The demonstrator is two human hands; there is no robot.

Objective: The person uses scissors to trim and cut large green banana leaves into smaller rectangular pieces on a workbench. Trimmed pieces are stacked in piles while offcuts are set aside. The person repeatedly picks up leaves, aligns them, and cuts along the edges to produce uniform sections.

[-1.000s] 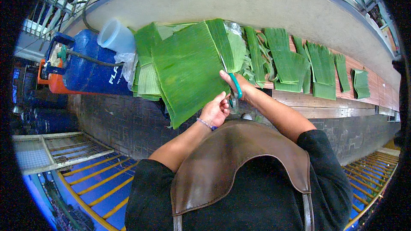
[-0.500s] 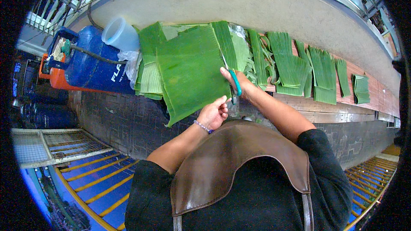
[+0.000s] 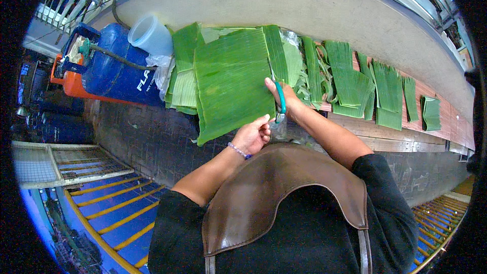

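Nearest me, at the bottom centre of the frame, is my brown apron [image 3: 284, 167] over a black shirt [image 3: 324, 243]. Just above it, my left hand [image 3: 253, 136], with a beaded bracelet [image 3: 239, 151] at the wrist, pinches the lower right corner of a big green leaf [image 3: 234, 83] between thumb and forefinger, the other fingers curled in. That leaf lies in the middle of the frame, slightly left. My right hand [image 3: 288, 97] is closed around the teal handle of the scissors [image 3: 282, 100] at the leaf's right edge; I cannot tell how far the blades are apart.

Beyond the held leaf, more leaves [image 3: 183, 91] are stacked at its left. Cut leaf pieces [image 3: 347, 78] run in a row across the right side, on a brown table [image 3: 456, 116], with a small folded piece [image 3: 431, 113] near the end. At the upper left, a blue drum [image 3: 107, 61] lies beside a clear tub [image 3: 150, 35] and a plastic bag [image 3: 161, 71]. A pale wall [image 3: 203, 2] stretches across the top.
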